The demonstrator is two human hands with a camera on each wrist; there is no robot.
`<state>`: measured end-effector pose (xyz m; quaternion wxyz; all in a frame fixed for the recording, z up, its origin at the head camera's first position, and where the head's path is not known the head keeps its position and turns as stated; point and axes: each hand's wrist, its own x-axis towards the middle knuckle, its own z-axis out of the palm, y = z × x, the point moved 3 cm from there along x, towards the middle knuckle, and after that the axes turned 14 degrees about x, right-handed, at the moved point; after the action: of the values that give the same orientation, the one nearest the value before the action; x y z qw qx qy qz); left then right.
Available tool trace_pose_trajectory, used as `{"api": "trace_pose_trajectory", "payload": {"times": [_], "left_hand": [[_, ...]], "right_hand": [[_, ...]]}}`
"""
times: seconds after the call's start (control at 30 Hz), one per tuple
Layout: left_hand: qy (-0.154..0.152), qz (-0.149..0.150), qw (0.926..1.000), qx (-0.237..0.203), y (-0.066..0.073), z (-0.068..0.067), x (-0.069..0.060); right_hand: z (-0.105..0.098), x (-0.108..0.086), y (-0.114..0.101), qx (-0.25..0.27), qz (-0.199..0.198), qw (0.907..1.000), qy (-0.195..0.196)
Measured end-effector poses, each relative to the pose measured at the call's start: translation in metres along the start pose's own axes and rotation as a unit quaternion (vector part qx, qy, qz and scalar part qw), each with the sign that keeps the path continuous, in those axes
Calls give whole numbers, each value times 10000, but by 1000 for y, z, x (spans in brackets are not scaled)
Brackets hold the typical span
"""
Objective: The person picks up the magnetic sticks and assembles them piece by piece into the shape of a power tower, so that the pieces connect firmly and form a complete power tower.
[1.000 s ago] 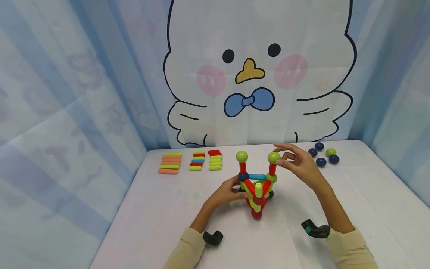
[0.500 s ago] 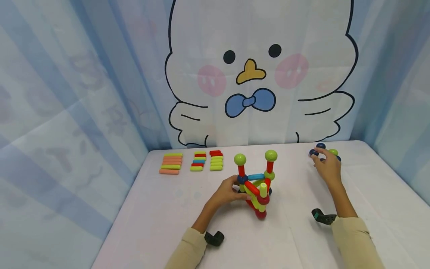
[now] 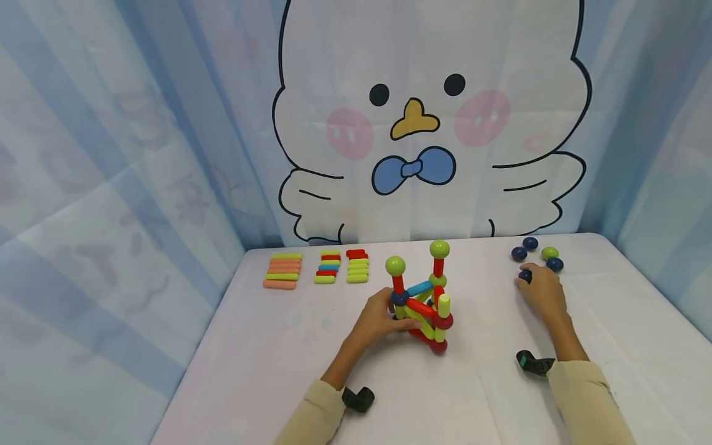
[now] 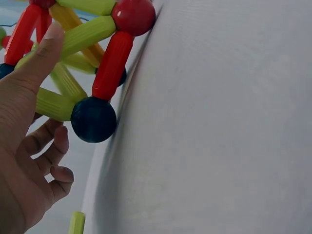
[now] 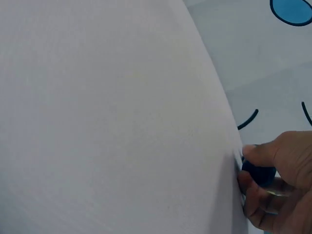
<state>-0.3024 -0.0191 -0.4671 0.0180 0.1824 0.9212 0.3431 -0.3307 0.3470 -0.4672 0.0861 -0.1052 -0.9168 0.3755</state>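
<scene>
A frame of coloured rods and balls [image 3: 421, 307] stands on the table, with two red posts topped by green balls and a short yellow-green rod upright on a red ball. My left hand [image 3: 374, 320] grips its left side. In the left wrist view the thumb [image 4: 46, 51] lies over a yellow-green rod, beside a dark blue ball [image 4: 93, 120] at a lower corner. Over on the right, my right hand [image 3: 542, 293] pinches a dark blue ball [image 3: 525, 275] between thumb and fingers. The right wrist view has that hand [image 5: 285, 183] around the ball [image 5: 260, 173].
Behind the right hand lie dark blue balls [image 3: 519, 254] and a green ball [image 3: 549, 253]. At the back left, rods are laid in three stacks: orange and yellow-green rods [image 3: 282, 271], mixed colours [image 3: 327, 267], red and yellow-green [image 3: 357, 266]. A printed curtain hangs behind the table.
My right hand has left the frame's green ball, reached the loose balls on the right and taken a dark blue one, drawing it nearer. My left hand has turned the frame.
</scene>
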Motion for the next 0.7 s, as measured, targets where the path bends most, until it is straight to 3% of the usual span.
{"api": "trace_pose_trajectory", "payload": {"times": [0.2,0.47,0.57,0.7], "left_hand": [[254,-150,9989,374,6,2,-3],[987,-404,9916,728,11,7,-7],[1160,-463,9890,792,13,9,-9],[1293,-502,9866,861,15,8,-10]], "right_hand": [[-2,-15,-26,944,-574,9932,-374],[-14,-43,-91,1912,-1485,9674,-747],[-17,-57,-114,2374,-1813,9505,-860],[-18,-73,-138,2919,-2384,9180,-1231]]}}
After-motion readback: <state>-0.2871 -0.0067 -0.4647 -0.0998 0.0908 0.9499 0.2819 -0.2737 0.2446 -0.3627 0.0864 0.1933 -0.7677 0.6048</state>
